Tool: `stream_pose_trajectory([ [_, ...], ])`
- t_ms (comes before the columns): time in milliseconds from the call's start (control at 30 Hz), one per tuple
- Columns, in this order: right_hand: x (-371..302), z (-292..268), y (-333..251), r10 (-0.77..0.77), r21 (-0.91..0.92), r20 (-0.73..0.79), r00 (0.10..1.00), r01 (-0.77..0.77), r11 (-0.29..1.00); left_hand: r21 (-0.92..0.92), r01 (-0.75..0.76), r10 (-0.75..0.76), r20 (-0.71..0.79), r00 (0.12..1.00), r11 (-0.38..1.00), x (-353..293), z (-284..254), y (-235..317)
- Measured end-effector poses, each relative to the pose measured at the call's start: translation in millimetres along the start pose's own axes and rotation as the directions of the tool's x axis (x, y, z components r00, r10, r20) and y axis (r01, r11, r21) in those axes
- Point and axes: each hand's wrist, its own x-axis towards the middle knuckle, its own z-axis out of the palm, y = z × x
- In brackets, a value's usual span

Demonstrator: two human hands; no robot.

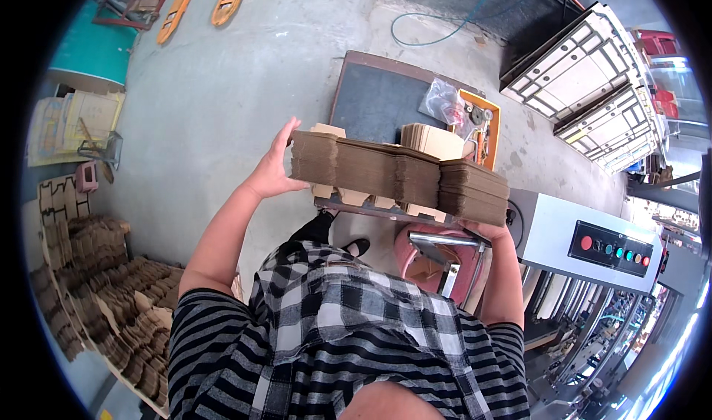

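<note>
A long, thick stack of brown die-cut cardboard blanks [363,169] spans the space between my two hands, edges toward me. My left hand [276,169] presses on its left end, thumb and fingers spread around that end. At the lower right corner, my right hand [486,229] grips the stack from below, its fingers mostly hidden. Beneath and behind the stack stands a dark-topped table [382,93]. Lighter cardboard pieces [430,139] stand on it just behind the stack, and more pale edges show below.
A yellow tray of tools [486,134] and a clear plastic bag [443,101] lie on the table. To the right is a grey machine with a button panel [610,248]. A pink-seated stool [437,260] stands near me. Cardboard piles [126,294] fill the lower left.
</note>
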Motion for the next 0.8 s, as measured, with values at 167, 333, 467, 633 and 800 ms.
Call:
stream_pose_trajectory([
  [167, 1.0, -13.1, -38.4, -0.001, -0.150, -0.043, 0.999, -0.006, 0.989, 0.144, -0.016, 0.005, 0.077, 0.997, 0.989, 3.3, -17.2, 19.0],
  [333, -3.3, -14.1, -48.4, -0.020, -0.073, -0.123, 0.992, 0.012, 0.997, 0.531, -0.129, 0.045, 0.168, 0.985, 0.837, 13.4, -14.6, 82.3],
  [467, 3.5, -13.4, -49.2, 0.138, 0.534, -0.043, 0.989, -0.094, 0.840, 0.617, -0.290, 0.146, 0.274, 0.950, 0.731, 41.7, 59.5, 116.3],
  [633, -3.3, -16.6, -51.0, 0.014, 0.080, -0.134, 0.991, -0.004, 0.997, 0.735, -0.223, -0.126, 0.387, 0.913, 0.640, 67.0, 103.9, 109.3],
  [800, -0.1, -12.2, -39.9, 0.108, 0.114, -0.100, 0.989, -0.096, 0.989, 0.837, -0.149, -0.146, 0.261, 0.954, 0.526, 53.5, 134.6, 100.6],
])
